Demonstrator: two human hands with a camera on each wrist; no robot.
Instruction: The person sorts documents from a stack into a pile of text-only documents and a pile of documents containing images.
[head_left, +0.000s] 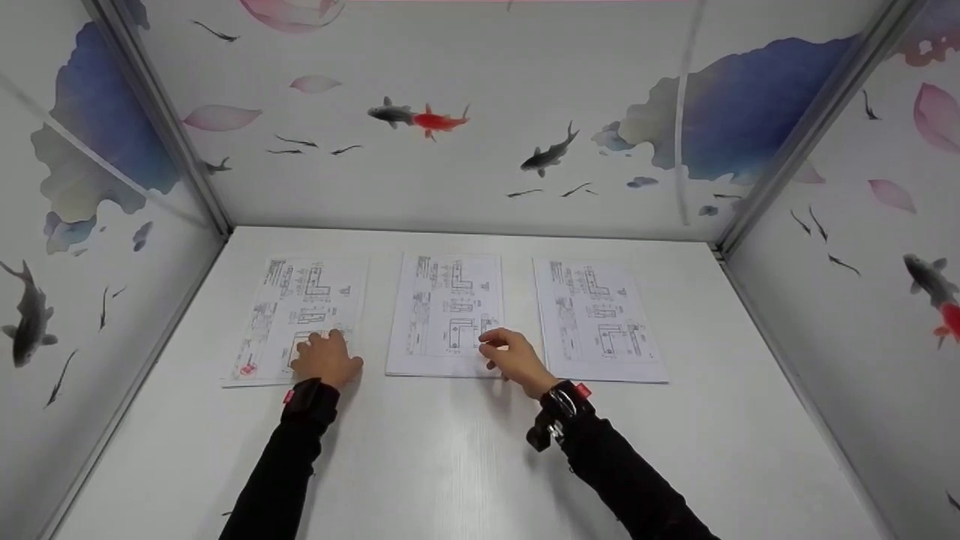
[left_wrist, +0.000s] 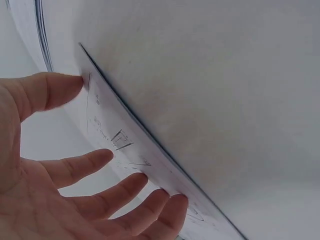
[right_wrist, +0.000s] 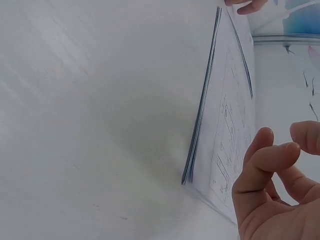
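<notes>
Three stacks of printed technical drawings lie side by side on the white table. My left hand (head_left: 326,358) rests on the lower right part of the left drawing sheet (head_left: 259,330), which has a red stamp-like mark in its lower left corner. In the left wrist view, the fingers (left_wrist: 102,202) are spread and touch the sheet (left_wrist: 120,132). My right hand (head_left: 519,362) hovers over the lower right edge of the middle stack (head_left: 435,364), its fingers loosely bent and holding nothing. The right stack (head_left: 607,367) lies just beyond that hand's wrist.
White panels printed with fish and petals stand around the table (head_left: 442,465) at the back (head_left: 450,187), left and right. Metal posts (head_left: 795,142) join them at the corners. Dark wrist straps (head_left: 309,401) sit on both wrists.
</notes>
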